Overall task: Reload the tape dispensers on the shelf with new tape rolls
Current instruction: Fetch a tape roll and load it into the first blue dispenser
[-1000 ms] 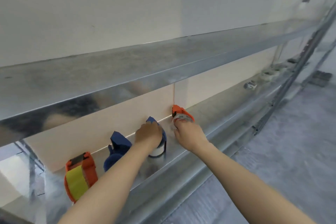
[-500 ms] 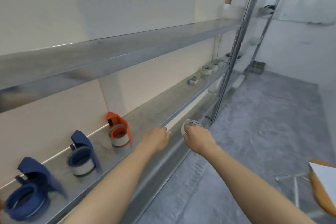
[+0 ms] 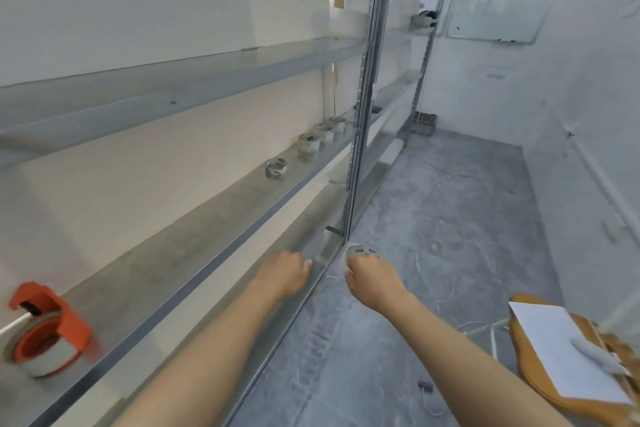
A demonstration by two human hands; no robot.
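Head view: the hands are apart, held out past the front edge of the shelf (image 3: 207, 218), above the floor (image 3: 450, 218). The right hand (image 3: 372, 276) grips a pale roll (image 3: 358, 249), mostly hidden by its fingers. The left hand (image 3: 284, 274) is loosely curled, with nothing seen in it. An orange dispenser (image 3: 45, 329) stands on the shelf at far left, loaded with tape. Other rolls (image 3: 308, 144) sit farther along the shelf. A clipboard (image 3: 561, 354) is at lower right.

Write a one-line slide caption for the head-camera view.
Right hand grips a tape roll beside the steel shelf, which holds an orange dispenser and spare rolls farther along.
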